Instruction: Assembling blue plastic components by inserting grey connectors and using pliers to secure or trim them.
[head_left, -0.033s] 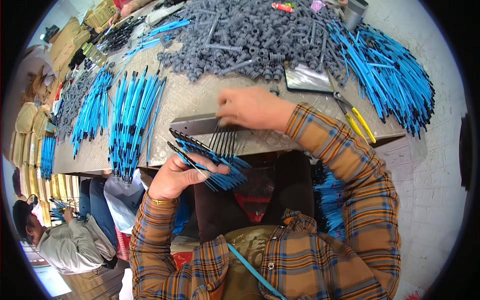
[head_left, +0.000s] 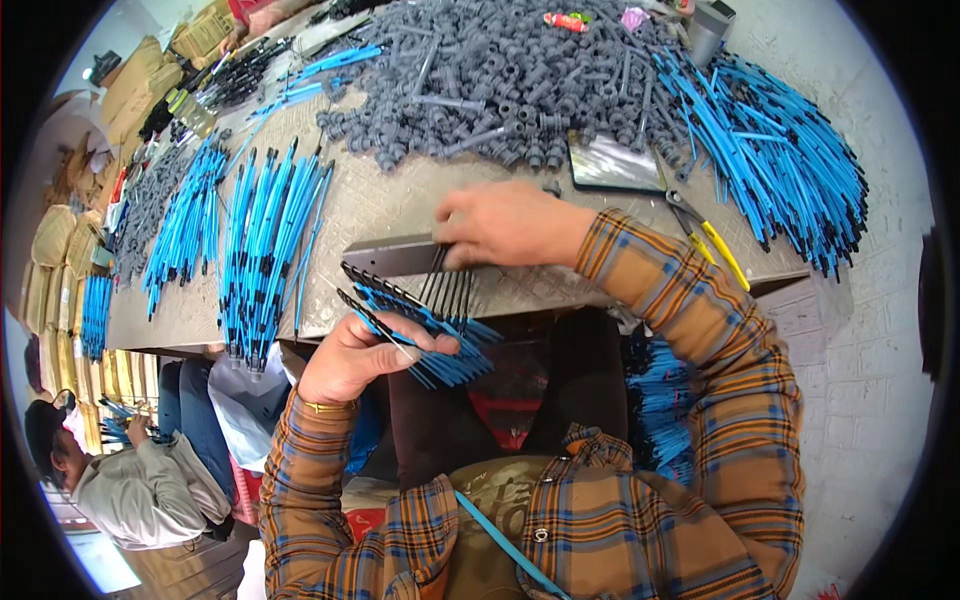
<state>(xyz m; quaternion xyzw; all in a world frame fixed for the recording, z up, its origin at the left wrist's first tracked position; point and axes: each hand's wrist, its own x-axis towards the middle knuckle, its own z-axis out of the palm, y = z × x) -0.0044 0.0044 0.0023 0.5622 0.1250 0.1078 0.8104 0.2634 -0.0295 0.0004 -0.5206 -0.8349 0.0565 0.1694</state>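
Observation:
In my left hand [head_left: 355, 360] is a fanned bundle of thin blue tubes [head_left: 450, 365] with black ends, its fingers and thumb closed round it above my lap. Several black ends [head_left: 447, 295] slant up from the bundle toward a grey metal bar [head_left: 385, 257] lying near the table's front edge. My right hand [head_left: 515, 225] is over the bar's right end, fingers curled down and a little blurred. The black ends reach up to its fingertips; what those fingers pinch is mostly hidden.
Grey plastic fittings [head_left: 480, 90] are heaped at the table's back. Blue tubes are piled at right [head_left: 790, 150] and bundled at left [head_left: 268, 250]. Yellow-handled pliers [head_left: 725, 250] and a dark flat glossy object [head_left: 615, 162] lie right of my right hand. A person [head_left: 150, 480] sits at lower left.
My right hand has shifted slightly at the bar, and the black ends below it are spread a little differently. The left hand keeps its hold on the blue tubes.

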